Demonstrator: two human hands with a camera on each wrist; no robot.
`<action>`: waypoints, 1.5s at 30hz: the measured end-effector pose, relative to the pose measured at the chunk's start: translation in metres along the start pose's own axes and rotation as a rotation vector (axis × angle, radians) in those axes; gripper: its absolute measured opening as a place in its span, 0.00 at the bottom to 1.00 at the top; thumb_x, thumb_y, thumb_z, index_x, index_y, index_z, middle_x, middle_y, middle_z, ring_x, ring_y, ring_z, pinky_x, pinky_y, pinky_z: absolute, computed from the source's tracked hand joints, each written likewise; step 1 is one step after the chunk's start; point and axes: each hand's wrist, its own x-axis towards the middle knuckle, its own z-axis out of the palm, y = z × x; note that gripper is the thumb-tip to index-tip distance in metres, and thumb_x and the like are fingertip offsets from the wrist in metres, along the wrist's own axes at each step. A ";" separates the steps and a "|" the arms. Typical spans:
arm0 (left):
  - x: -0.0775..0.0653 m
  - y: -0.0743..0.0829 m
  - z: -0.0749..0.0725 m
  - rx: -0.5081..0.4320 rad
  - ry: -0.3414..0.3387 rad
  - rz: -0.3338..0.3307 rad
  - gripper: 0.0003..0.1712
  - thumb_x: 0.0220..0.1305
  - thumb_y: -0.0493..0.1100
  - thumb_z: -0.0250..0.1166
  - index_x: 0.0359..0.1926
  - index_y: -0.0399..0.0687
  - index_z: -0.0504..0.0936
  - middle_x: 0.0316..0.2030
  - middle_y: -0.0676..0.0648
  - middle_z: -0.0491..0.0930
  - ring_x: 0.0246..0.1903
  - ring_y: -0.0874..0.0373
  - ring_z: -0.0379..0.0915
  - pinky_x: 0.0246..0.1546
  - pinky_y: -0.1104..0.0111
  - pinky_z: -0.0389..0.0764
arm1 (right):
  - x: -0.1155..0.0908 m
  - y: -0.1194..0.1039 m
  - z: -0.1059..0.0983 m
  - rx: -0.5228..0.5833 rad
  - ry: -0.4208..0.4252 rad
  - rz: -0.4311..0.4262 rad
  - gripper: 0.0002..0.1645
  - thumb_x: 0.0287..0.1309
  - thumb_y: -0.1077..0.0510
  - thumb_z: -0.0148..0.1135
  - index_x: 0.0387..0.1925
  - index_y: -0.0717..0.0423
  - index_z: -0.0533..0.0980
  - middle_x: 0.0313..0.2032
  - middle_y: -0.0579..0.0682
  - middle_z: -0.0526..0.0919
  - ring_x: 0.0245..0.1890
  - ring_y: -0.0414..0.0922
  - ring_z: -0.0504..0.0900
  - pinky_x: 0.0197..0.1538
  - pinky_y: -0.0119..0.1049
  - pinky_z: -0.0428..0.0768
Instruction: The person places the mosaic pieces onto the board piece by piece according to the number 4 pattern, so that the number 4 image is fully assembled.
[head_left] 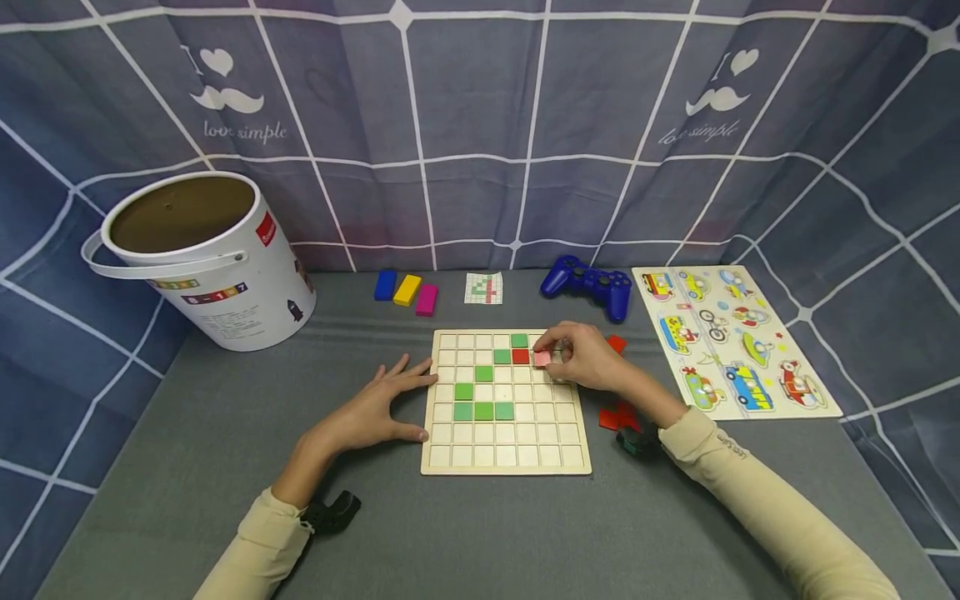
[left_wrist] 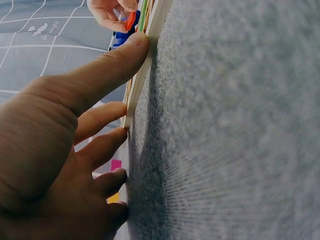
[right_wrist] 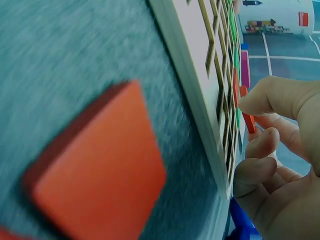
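Thumb and fingers of the right hand pinch a small red tile, the grip drawn in until only the tile's thickness parts them. The remaining fingers curl beneath, and the wrist slants in over the bench from its right side. The tile hangs at the far right part of a wooden grid board, just beside a second red tile set in a cell; whether it touches the board I cannot tell.

The left hand spreads wide, its grip holding nothing; thumb tip and foremost fingertips press the board's left side. The board lies mid-bench, apart from the far edge.

The right hand covers several far right cells. Its wrist and a dark wrist device partly hide loose red tiles toward the bench's right edge, so their number is unclear. In the right wrist view one loose tile looms blurred and cut off. Both sleeves run out of the head view, as does the bench's near edge.
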 end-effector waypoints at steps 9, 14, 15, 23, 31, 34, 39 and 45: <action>0.000 0.000 0.000 -0.001 -0.001 -0.006 0.51 0.49 0.50 0.81 0.73 0.49 0.68 0.77 0.50 0.51 0.76 0.41 0.32 0.70 0.39 0.31 | 0.006 -0.012 0.013 0.004 -0.071 -0.066 0.18 0.46 0.68 0.71 0.42 0.54 0.86 0.34 0.48 0.82 0.23 0.41 0.73 0.28 0.33 0.71; -0.001 0.001 0.000 0.004 -0.003 -0.006 0.51 0.49 0.50 0.81 0.73 0.49 0.68 0.77 0.50 0.51 0.76 0.41 0.32 0.70 0.39 0.31 | 0.008 -0.015 0.019 -0.013 -0.088 -0.102 0.16 0.47 0.67 0.71 0.41 0.54 0.87 0.33 0.47 0.82 0.24 0.40 0.72 0.29 0.33 0.71; -0.001 0.001 0.000 0.004 -0.004 -0.006 0.51 0.49 0.50 0.81 0.73 0.49 0.68 0.77 0.50 0.51 0.76 0.40 0.32 0.70 0.39 0.31 | 0.008 -0.016 0.019 -0.016 -0.088 -0.105 0.16 0.47 0.67 0.71 0.41 0.54 0.87 0.33 0.47 0.82 0.24 0.39 0.72 0.28 0.32 0.71; -0.001 0.000 -0.001 0.017 -0.003 -0.006 0.52 0.49 0.51 0.81 0.73 0.49 0.68 0.77 0.50 0.51 0.76 0.40 0.33 0.70 0.38 0.32 | 0.010 -0.019 0.021 -0.062 -0.092 -0.097 0.18 0.46 0.65 0.72 0.42 0.52 0.88 0.30 0.47 0.80 0.22 0.38 0.71 0.27 0.32 0.70; 0.000 0.001 -0.001 0.011 -0.002 -0.004 0.52 0.49 0.51 0.81 0.74 0.51 0.68 0.77 0.51 0.51 0.76 0.41 0.33 0.70 0.39 0.32 | 0.002 -0.017 0.013 -0.080 -0.049 -0.083 0.18 0.46 0.62 0.74 0.44 0.52 0.87 0.34 0.47 0.82 0.23 0.38 0.73 0.30 0.35 0.73; -0.001 0.001 -0.001 0.008 0.000 0.001 0.52 0.49 0.50 0.81 0.73 0.49 0.68 0.77 0.49 0.51 0.76 0.40 0.33 0.70 0.38 0.32 | -0.004 -0.010 0.001 -0.078 -0.004 -0.053 0.19 0.46 0.63 0.75 0.44 0.53 0.86 0.35 0.50 0.83 0.23 0.40 0.73 0.31 0.37 0.73; -0.001 0.001 -0.002 0.008 0.008 0.004 0.52 0.49 0.50 0.81 0.73 0.48 0.68 0.77 0.48 0.52 0.76 0.39 0.33 0.70 0.38 0.32 | -0.017 0.013 -0.025 -0.110 0.062 0.042 0.19 0.47 0.64 0.75 0.45 0.57 0.85 0.38 0.53 0.83 0.20 0.40 0.73 0.26 0.36 0.74; -0.001 0.002 -0.001 0.007 0.001 0.003 0.51 0.49 0.50 0.81 0.73 0.49 0.68 0.77 0.49 0.51 0.76 0.39 0.33 0.70 0.38 0.32 | -0.036 0.038 -0.052 -0.168 0.115 0.134 0.18 0.49 0.63 0.76 0.44 0.59 0.85 0.34 0.55 0.83 0.19 0.41 0.73 0.23 0.34 0.72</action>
